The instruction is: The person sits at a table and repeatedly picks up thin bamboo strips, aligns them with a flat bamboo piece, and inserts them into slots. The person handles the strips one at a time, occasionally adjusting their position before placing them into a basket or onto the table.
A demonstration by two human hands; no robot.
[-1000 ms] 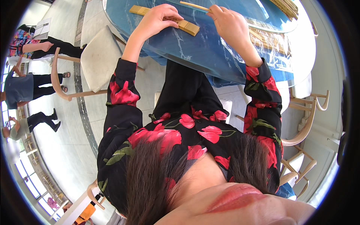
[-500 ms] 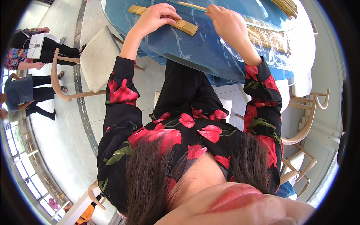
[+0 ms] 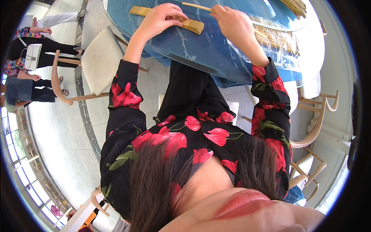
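My left hand point(image 3: 164, 18) is closed on a long, flat yellow-tan strip point(image 3: 193, 26), with thumb and fingertips gripping its middle. The strip slants over the blue table and looks layered at its right end; its exact kind I cannot make out. Its far left part point(image 3: 139, 10) pokes out beyond the hand. In my right hand point(image 3: 232, 25) is a thin pale stick point(image 3: 196, 7), pinched near one end and pointing left above the strip. The stick's tip does not touch the strip.
Clear plastic covers the blue table point(image 3: 216, 58). A stack of similar yellow-tan strips point(image 3: 295, 7) lies at the far right, and more strips point(image 3: 274, 40) lie under shiny plastic nearer. Wooden chairs point(image 3: 102, 62) stand either side. Several people point(image 3: 42, 50) are at the left.
The strip's right end has tilted and shows more of its layered edge. My right hand and the stick have shifted slightly left. People at the left have moved.
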